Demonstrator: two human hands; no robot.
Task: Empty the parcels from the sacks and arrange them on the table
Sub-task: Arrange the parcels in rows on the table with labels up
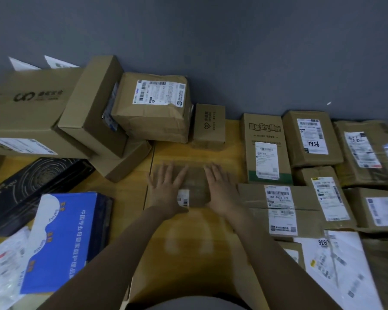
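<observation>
Head view: small brown parcel (195, 184) lies flat on the table (199, 242), dead centre, straight ahead of the person; blurred, so edges are soft.

Left hand (166, 191): fingers straight and spread, palm down over the parcel's left half; holds nothing; a white label (184, 198) peeks out by its thumb.

Right hand (222, 191): same flat, spread pose over the parcel's right edge; holds nothing; firm pressing or only resting, cannot tell through the blur.

Key relation: parcel sits under and between both hands, each equally near; it looks a bit wider than deep, so the long axis runs left to right, though blur makes that unsure.

Neighbours: flat parcel (278, 206) just beside the right hand, first of the rows on the right; tall box (267, 148) behind it; small box (208, 126) beyond the fingertips, near but apart; leaning stack (152, 108) at back left; blue box (63, 242) at near left.

Judgement: parcel is being set into the gap between stack and rows; any squaring-up would be a short slide right toward the flat parcel, pushed by the left hand; risk is nudging the rows out of line.

No sacks in view.
</observation>
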